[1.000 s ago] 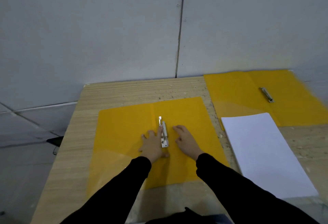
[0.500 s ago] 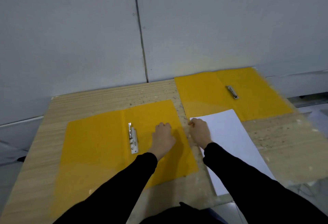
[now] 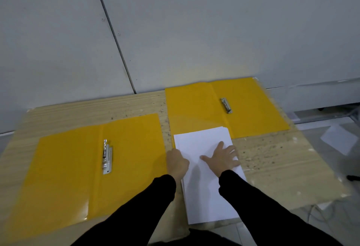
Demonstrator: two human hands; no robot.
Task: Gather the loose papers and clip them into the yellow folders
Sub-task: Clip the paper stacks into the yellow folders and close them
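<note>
A stack of white papers (image 3: 202, 191) lies on the wooden table between two open yellow folders. My right hand (image 3: 224, 157) lies flat on top of the stack with fingers spread. My left hand (image 3: 176, 161) is at the stack's left edge with fingers curled; whether it pinches the sheets is hidden. The near yellow folder (image 3: 64, 168) lies open at the left, its metal clip (image 3: 107, 156) raised. The far yellow folder (image 3: 251, 113) lies open at the back right with its metal clip (image 3: 226, 105) flat.
The wooden table (image 3: 282, 164) ends at a grey wall behind. The stack's near end overhangs the table's front edge. A loose white sheet (image 3: 339, 141) lies on the floor to the right, near cables.
Both hands moved right from the near folder's clip onto the paper stack. My right hand went from the stack's corner to lying flat on top. The view swung right.
</note>
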